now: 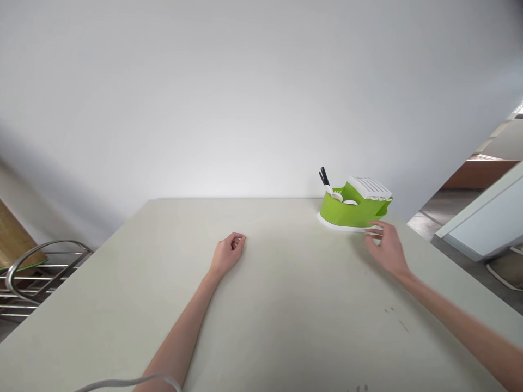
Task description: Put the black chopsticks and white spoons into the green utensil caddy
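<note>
Toward the back right of the table stands a green and white cutlery holder on a white base. White spoons and black-tipped utensils stick out of its left part, and a slatted white top covers the right part. My right hand is at the holder's front right edge, its fingers apart and curved; whether the fingertips touch the base I cannot tell. My left hand rests on the table left of the middle, fingers curled in, with nothing visible in them.
A pale table spreads beneath both arms and meets a white wall at the back. Beyond its left edge stands a metal rack. A grey cable crosses my left forearm. White furniture stands past the right edge.
</note>
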The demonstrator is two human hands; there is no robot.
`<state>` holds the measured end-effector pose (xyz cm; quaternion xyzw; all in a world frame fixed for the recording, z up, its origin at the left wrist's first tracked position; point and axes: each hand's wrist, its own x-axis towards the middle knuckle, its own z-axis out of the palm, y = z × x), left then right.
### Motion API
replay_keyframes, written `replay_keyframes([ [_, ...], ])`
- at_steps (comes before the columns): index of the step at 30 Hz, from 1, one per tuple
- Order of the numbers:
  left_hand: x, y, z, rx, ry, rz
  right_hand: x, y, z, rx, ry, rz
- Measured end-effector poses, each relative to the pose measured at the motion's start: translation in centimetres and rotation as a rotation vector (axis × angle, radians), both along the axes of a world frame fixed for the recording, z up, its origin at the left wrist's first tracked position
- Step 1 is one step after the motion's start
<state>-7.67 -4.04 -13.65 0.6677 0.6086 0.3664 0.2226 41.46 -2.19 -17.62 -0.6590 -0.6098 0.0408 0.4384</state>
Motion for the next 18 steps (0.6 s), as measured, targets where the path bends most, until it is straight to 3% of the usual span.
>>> replay_keyframes([
  [6,-0.3,-0.1,-0.3,0.006,0.012,-0.006,3.0,2.2,0.8,-0.032,-0.03,-0.034],
  [18,-0.2,0.1,-0.8,0.001,0.062,-0.011,3.8,3.7,-0.8,-0.227,-0.398,-0.054],
])
